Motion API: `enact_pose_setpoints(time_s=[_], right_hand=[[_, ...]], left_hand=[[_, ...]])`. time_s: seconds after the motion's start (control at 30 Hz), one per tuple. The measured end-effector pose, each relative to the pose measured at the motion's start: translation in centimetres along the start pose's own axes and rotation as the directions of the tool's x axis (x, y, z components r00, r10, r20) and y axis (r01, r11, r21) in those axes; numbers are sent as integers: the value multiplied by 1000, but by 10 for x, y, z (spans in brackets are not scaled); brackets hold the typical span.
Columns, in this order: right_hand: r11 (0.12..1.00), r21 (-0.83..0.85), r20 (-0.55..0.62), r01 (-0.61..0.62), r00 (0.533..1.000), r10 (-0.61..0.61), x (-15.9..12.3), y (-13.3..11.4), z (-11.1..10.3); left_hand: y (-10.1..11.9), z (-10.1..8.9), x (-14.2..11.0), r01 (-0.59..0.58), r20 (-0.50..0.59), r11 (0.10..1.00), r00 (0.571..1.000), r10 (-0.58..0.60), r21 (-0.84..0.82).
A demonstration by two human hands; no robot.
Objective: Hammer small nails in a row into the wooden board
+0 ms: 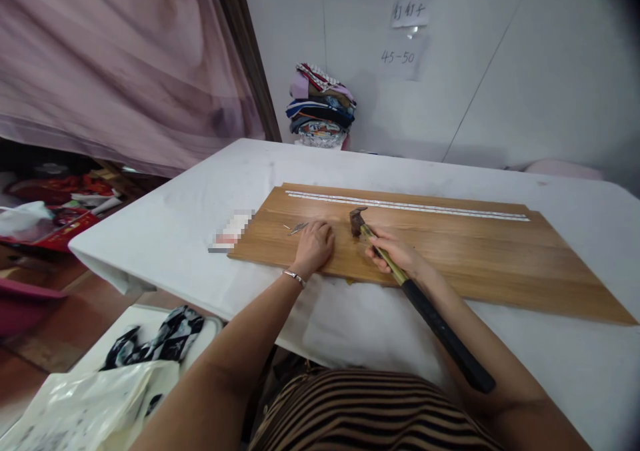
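A long wooden board (450,251) lies on a table covered in white cloth (190,211). My right hand (395,252) is closed around the upper shaft of a hammer (430,314), whose metal head (357,220) rests on the board. My left hand (316,241) lies on the board just left of the hammer head, fingers curled downward; whether it pinches anything is hidden. A few loose nails (297,227) lie on the board just left of that hand. A pale strip (410,205) runs along the board's far edge.
A small blurred card (231,231) sits at the board's left end. Folded clothes (321,107) are stacked against the white wall behind the table. A pink curtain (115,57) hangs at left. Bags and fabric (150,344) rest on a low white surface at lower left.
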State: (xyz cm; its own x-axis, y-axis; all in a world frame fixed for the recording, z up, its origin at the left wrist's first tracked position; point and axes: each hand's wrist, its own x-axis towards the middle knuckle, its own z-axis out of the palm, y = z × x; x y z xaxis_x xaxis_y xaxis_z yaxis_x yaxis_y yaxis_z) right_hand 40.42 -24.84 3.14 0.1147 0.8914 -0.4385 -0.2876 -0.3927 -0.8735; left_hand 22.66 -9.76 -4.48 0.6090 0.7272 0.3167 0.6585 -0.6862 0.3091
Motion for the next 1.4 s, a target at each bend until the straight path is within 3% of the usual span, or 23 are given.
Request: enact_pose_setpoints(time_s=[1.4], right_hand=[[1000, 6, 14, 6, 1000, -6, 0, 0, 1]], left_hand=[[-4, 3, -1, -36, -10, 999, 999, 36, -8]])
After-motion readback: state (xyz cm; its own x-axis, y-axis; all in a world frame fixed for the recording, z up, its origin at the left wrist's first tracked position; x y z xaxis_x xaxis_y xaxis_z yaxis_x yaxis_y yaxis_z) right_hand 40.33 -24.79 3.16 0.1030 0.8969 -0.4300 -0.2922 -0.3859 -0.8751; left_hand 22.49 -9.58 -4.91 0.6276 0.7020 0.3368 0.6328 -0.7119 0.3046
